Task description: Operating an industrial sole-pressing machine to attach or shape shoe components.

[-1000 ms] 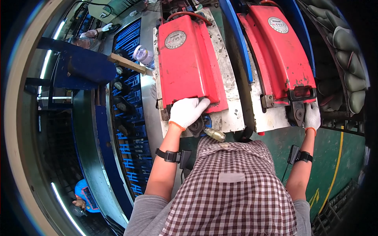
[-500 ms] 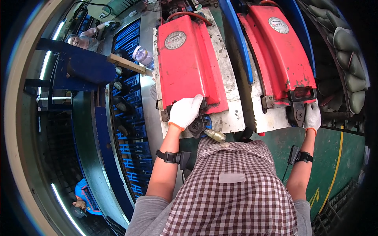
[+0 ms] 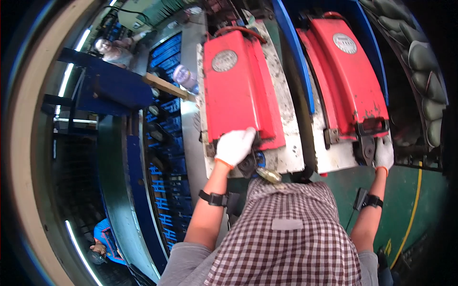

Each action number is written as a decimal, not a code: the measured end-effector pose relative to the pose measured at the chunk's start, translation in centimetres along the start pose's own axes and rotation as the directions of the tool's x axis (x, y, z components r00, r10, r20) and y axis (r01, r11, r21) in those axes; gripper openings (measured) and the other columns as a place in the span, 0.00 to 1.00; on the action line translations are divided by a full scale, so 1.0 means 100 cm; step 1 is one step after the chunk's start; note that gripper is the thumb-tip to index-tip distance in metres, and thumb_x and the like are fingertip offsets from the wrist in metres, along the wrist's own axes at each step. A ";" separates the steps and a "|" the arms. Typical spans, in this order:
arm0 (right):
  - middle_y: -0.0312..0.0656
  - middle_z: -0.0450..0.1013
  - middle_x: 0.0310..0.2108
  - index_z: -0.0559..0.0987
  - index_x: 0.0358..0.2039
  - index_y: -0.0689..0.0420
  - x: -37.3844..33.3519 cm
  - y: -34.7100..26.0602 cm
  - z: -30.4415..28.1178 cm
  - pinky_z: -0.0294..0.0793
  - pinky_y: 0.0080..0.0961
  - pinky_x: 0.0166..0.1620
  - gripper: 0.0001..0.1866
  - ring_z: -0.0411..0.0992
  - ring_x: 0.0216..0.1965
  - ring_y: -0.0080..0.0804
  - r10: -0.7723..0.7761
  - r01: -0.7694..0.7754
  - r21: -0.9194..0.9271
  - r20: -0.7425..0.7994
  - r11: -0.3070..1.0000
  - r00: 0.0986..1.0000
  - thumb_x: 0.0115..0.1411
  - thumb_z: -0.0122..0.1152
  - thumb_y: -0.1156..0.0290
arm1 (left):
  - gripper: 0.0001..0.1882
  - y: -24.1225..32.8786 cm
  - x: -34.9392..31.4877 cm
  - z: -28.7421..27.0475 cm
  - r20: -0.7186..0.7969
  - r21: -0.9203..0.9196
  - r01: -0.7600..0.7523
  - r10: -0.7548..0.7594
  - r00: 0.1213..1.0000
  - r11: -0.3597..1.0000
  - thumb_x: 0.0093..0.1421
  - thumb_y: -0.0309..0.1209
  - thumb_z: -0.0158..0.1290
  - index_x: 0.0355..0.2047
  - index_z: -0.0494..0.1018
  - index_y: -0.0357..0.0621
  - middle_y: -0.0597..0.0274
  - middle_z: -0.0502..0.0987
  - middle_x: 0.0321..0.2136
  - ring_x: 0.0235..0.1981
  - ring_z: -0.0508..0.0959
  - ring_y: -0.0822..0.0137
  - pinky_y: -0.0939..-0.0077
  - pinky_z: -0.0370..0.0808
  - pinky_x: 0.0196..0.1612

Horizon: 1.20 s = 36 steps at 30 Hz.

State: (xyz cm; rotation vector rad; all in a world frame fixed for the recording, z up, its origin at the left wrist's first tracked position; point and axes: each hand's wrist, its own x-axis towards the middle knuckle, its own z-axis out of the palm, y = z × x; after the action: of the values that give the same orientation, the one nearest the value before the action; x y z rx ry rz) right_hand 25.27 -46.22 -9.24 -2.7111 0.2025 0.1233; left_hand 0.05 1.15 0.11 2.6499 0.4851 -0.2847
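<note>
My left hand [image 3: 234, 146], in a white glove with an orange cuff, closes over the black front handle of the left red machine cover [image 3: 230, 97]. A dark round latch [image 3: 247, 167] hangs just under it. My right hand [image 3: 384, 153], gloved alike, is at the right side of the black latch [image 3: 367, 150] below the right red cover [image 3: 353, 76]. Its fingers curl in against that latch and are partly hidden. The black handle [image 3: 373, 127] of the right cover sits just above this hand. Both covers are down on their pale, stained bases.
Left of the machines runs a conveyor with blue racks [image 3: 164, 209] and dark pieces. A clear plastic container [image 3: 185, 77] stands beside the left base. Blue panels [image 3: 296, 57] flank the right cover. Grey-green moulded pieces [image 3: 422, 66] hang far right. Two other people are at the left.
The whole view has shifted, so the machines appear slightly lower and further right. Both hands stay at the same spots on the machines.
</note>
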 end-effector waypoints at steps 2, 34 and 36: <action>0.59 0.77 0.51 0.80 0.54 0.56 0.011 0.015 0.012 0.73 0.47 0.55 0.22 0.74 0.54 0.61 -0.072 0.072 0.047 -0.011 0.996 0.997 0.68 0.52 0.57 | 0.29 0.002 -0.001 0.003 -0.004 -0.050 0.044 -0.044 0.999 0.998 0.75 0.47 0.34 0.30 0.79 0.43 0.43 0.82 0.29 0.34 0.82 0.41 0.48 0.76 0.41; 0.52 0.82 0.37 0.87 0.34 0.53 -0.015 -0.014 -0.008 0.79 0.48 0.47 0.19 0.81 0.40 0.53 0.023 -0.030 -0.032 -0.214 0.999 0.977 0.58 0.52 0.56 | 0.33 -0.014 0.015 0.021 -0.032 -0.282 0.037 -0.048 0.998 0.959 0.73 0.54 0.44 0.25 0.82 0.38 0.62 0.72 0.10 0.13 0.72 0.69 0.70 0.68 0.23; 0.54 0.82 0.40 0.87 0.35 0.55 -0.016 -0.011 -0.007 0.80 0.49 0.46 0.21 0.81 0.43 0.53 0.000 -0.025 -0.125 -0.197 0.992 0.980 0.60 0.51 0.55 | 0.32 -0.009 0.010 0.017 -0.019 -0.306 0.115 -0.127 0.992 0.945 0.71 0.54 0.45 0.25 0.83 0.40 0.56 0.77 0.14 0.19 0.80 0.63 0.64 0.74 0.30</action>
State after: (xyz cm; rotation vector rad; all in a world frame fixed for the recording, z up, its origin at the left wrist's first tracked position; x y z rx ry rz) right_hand 23.95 -45.29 -8.01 -2.8482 0.2781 -0.1342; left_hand 0.45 1.44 -2.01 2.3332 0.6508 -0.1791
